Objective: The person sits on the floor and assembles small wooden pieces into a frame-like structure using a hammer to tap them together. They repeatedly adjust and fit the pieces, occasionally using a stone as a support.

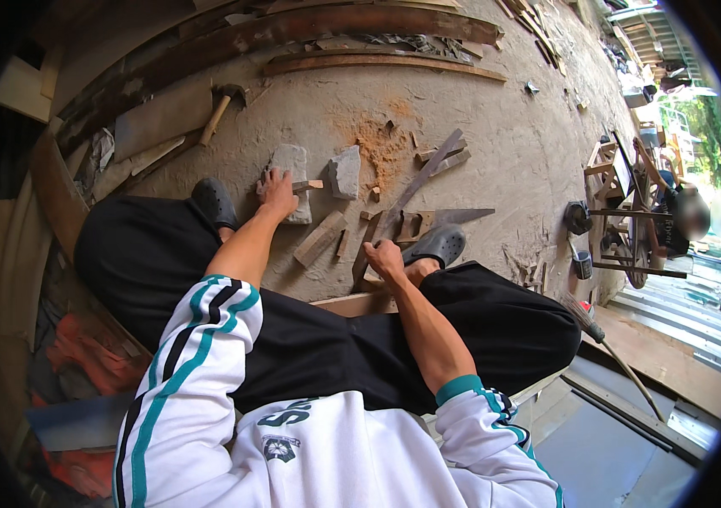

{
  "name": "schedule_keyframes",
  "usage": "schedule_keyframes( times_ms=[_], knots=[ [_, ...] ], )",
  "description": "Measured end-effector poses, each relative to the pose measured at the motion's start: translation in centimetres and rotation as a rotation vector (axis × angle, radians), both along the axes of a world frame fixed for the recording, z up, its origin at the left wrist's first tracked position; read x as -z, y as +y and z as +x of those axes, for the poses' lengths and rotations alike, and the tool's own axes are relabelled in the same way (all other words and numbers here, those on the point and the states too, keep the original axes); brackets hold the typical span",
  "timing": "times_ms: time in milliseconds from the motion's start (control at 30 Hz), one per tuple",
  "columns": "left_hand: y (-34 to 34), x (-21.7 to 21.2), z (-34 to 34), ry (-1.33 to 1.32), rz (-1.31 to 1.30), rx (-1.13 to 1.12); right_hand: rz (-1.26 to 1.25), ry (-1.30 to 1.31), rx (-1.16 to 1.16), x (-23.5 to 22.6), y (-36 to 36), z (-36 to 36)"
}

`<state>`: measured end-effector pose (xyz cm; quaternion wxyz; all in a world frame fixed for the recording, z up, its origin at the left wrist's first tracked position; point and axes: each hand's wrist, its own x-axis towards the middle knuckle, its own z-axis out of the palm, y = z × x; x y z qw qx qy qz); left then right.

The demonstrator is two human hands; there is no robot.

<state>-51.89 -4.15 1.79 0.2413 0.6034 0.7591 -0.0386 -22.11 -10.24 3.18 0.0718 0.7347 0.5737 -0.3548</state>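
Note:
My left hand (277,194) rests on a pale grey stone block (296,212), its fingers closed on a small wood piece (309,184) lying across the block. A fist is formed by my right hand (385,259), in front of my right shoe. It grips a long dark blade (428,173) that slants away to the upper right; its lower part is partly hidden by the hand. Beside it lies a handsaw (462,215) with a wooden handle. A thick wood offcut (320,240) sits between my hands, and a second grey block (344,173) stands just beyond.
Orange sawdust (383,152) covers the ground beyond the blocks. A hammer (220,113) lies at the left, near boards. Long planks (386,61) line the far side. At the right are a wooden frame (631,212), a broom (585,319) and another person (680,220).

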Motion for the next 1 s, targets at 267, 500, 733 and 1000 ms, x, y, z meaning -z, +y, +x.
schedule_keyframes(
  times_ms=[267,500,733,1000],
  knots=[
    [-0.4,0.1,-1.3,0.014,-0.125,-0.084,0.059,0.057,-0.091,0.6,1.7,-1.6],
    [-1.3,1.7,-2.9,-0.16,-0.062,-0.199,0.066,0.102,-0.108,0.8,3.6,-3.0],
    [-1.5,4.1,-2.3,-0.257,0.029,-0.318,0.018,0.132,-0.061,-0.7,3.5,-3.0],
    [-2.3,4.9,-0.2,-0.249,0.114,-0.37,0.056,0.123,-0.022,-0.1,2.1,-1.2]
  ],
)
